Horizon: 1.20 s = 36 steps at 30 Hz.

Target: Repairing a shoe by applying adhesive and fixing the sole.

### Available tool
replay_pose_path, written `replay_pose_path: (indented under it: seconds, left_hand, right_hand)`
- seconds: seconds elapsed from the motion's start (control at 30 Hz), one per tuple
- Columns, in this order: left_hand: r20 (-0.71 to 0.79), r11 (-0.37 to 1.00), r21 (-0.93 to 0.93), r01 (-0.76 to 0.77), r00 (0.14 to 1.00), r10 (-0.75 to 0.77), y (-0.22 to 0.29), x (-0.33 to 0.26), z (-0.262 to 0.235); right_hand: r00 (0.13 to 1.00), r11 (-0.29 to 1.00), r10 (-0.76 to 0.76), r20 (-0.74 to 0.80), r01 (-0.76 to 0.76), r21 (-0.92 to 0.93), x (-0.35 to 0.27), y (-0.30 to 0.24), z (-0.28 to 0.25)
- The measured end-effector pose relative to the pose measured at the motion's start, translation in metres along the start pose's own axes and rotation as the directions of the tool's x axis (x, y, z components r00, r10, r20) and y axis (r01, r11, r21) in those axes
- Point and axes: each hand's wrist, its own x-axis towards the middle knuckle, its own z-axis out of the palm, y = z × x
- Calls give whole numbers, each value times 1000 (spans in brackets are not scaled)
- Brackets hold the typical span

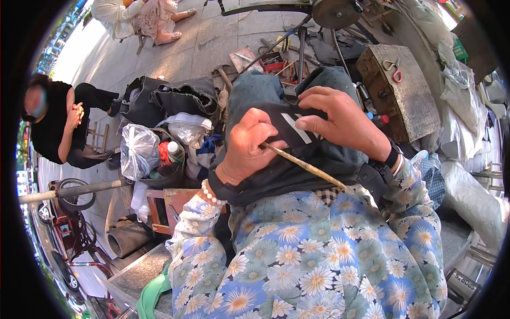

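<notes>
A black piece with white stripes [295, 127], which looks like a shoe upper, lies over my dark-covered lap [255, 87]. My left hand [248, 148] is closed at the piece's left side, gripping a thin, stained wooden stick [308, 166]. The stick slants from my fingers down to the right, toward my flowered clothing. The stick's other end is hidden in my fist. Across the piece's right side my right hand [340, 119] is bent, thumb on the stripes and fingers curled over its far edge. Part of the piece is covered by both hands.
A wooden box [406, 98] with red-handled scissors [394, 69] on it stands at the right. Tools surround a red tray [272, 61] ahead, below a black metal machine [334, 13]. Bags [139, 151] crowd the left. One person [58, 117] sits left, another [141, 18] far left.
</notes>
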Motion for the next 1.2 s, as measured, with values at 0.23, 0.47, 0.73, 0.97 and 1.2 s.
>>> replay_pose_path:
  seconds: [0.23, 0.47, 0.73, 0.97, 1.2]
  left_hand:
    - [-50, 998, -52, 35, 998, -38, -11, 0, 3]
    - [-20, 997, -36, 73, 997, -74, -10, -1, 3]
    - [93, 992, -52, 113, 990, -107, -2, 3, -1]
    - [94, 999, 10, 32, 995, -33, -1, 3, 0]
    - [60, 1000, 23, 9, 998, -10, -9, 2, 2]
  right_hand:
    - [995, 965, -100, -24, 91, -246, -34, -15, 1]
    - [904, 989, 20, 428, 46, -143, -89, -41, -38]
    - [990, 992, 100, -94, -107, -67, -15, 5, -31]
    - [851, 901, 376, 367, -428, 70, 24, 40, -14]
    - [848, 905, 362, 387, -420, 73, 28, 43, -13]
